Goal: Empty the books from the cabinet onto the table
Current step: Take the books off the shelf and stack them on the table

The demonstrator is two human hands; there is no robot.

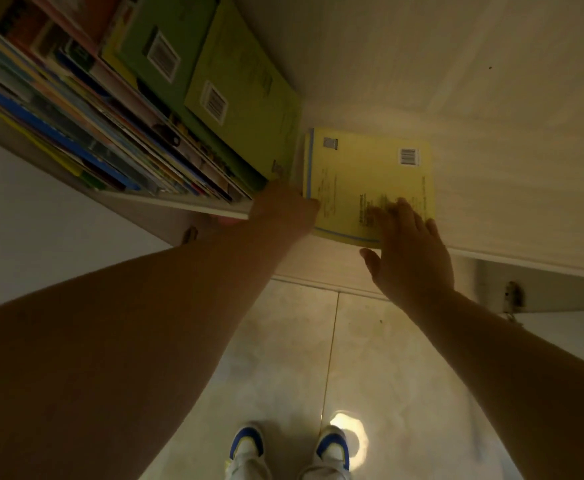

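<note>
A yellow book (366, 178) lies flat on the cabinet shelf (491, 133), its near edge at the shelf's front. My right hand (412, 258) rests on the book's near right corner, fingers spread flat on the cover and thumb apart, in front of the shelf edge. My left hand (283, 211) reaches in at the book's left edge, at the foot of two leaning green books (249, 109); its fingers are hidden. A packed row of several upright books (86, 133) fills the cabinet to the left.
A white cabinet board (186, 204) runs along the front of the book row. A metal hinge (514, 296) sits on the cabinet side at right. Below are a pale tiled floor (283, 358) and my two white-and-blue shoes (290, 452).
</note>
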